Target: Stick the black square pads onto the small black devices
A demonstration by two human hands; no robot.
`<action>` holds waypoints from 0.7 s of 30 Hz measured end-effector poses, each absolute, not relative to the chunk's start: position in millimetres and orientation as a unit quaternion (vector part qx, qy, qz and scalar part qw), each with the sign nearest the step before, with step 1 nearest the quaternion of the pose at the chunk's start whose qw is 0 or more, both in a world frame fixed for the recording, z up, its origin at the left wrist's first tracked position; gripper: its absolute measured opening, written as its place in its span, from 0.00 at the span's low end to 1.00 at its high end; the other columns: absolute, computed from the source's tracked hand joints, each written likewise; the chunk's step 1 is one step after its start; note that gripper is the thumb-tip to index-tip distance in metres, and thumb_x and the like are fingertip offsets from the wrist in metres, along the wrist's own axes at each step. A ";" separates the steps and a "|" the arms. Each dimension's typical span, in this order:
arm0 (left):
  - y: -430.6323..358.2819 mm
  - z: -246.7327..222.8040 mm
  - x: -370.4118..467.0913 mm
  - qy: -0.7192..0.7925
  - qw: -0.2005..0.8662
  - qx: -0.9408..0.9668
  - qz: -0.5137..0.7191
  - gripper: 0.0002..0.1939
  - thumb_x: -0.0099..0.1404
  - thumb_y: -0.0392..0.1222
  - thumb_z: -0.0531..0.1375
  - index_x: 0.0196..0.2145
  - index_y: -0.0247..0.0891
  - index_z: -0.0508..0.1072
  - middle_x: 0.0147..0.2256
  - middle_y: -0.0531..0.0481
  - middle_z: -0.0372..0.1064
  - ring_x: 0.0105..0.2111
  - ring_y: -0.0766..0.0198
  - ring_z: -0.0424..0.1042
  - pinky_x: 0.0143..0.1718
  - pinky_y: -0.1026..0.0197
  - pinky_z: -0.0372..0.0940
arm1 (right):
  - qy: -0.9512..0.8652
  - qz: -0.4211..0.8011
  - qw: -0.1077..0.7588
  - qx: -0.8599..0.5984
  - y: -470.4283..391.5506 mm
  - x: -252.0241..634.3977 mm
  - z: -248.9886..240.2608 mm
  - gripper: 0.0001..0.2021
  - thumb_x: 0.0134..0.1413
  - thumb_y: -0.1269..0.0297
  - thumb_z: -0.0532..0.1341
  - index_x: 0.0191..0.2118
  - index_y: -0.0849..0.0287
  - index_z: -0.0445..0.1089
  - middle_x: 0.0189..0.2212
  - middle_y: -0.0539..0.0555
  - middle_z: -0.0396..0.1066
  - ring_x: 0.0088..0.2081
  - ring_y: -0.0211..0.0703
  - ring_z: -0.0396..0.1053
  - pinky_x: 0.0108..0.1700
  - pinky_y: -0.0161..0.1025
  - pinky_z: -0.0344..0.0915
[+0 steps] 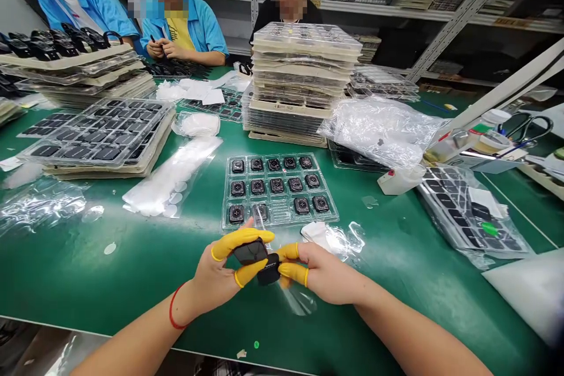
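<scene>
My left hand [229, 258], with yellow finger cots, grips a dark, glossy square watch case [250, 251] between thumb and fingers. Against its lower right side is a small black piece with pale lettering [268, 270]. Yellow cots also cover the fingertips of my right hand [315, 270], which are pinched on that black piece. A clear film strip [297, 299] hangs below the fingers. Just beyond my hands lies a clear tray [281, 211] of black watch cases, with one compartment in its front row holding none.
Tall tray stack [304, 76] stands behind; more trays [106, 129] lie left beside clear film sheets [176, 176]. At right are bagged trays [471, 211], a white bottle [400, 179] and scissors [535, 126]. Three people sit across the green table [145, 270].
</scene>
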State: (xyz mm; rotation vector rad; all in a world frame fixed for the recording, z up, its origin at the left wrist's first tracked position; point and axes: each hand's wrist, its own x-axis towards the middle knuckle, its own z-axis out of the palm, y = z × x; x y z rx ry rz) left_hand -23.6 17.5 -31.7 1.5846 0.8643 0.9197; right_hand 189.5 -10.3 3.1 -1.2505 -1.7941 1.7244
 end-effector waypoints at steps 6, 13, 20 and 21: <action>11.7 -22.5 -34.8 0.337 0.543 0.709 0.298 0.08 0.51 0.41 0.68 0.32 0.45 0.77 0.32 0.50 0.76 0.39 0.53 0.73 0.56 0.49 0.58 | -0.629 0.675 0.109 -0.371 -15.6 200.1 24.8 0.14 0.60 0.59 0.50 0.28 0.59 0.66 0.21 0.47 0.62 0.24 0.33 0.58 0.28 0.31 0.58; 4.8 -14.4 -18.9 0.361 0.593 0.625 0.357 0.08 0.56 0.39 0.64 0.36 0.42 0.76 0.36 0.46 0.75 0.36 0.55 0.74 0.40 0.56 0.68 | -0.693 0.510 0.203 -0.467 -20.5 193.3 20.9 0.22 0.49 0.62 0.63 0.51 0.54 0.62 0.46 0.55 0.64 0.46 0.44 0.61 0.49 0.42 0.60; 25.6 -57.4 17.2 0.426 0.733 0.473 0.239 0.13 0.58 0.43 0.62 0.39 0.35 0.68 0.35 0.45 0.72 0.33 0.61 0.72 0.28 0.64 0.66 | -0.542 0.620 0.194 -0.533 -11.3 197.2 -48.4 0.14 0.53 0.65 0.58 0.47 0.58 0.65 0.35 0.53 0.69 0.32 0.38 0.66 0.34 0.36 0.66; 29.0 -63.7 19.5 0.426 0.733 0.471 0.244 0.14 0.58 0.44 0.62 0.40 0.35 0.67 0.36 0.45 0.71 0.33 0.62 0.72 0.30 0.64 0.67 | -0.538 0.609 0.199 -0.548 -8.5 202.1 -54.2 0.14 0.54 0.65 0.57 0.47 0.58 0.66 0.36 0.54 0.70 0.34 0.39 0.67 0.36 0.38 0.66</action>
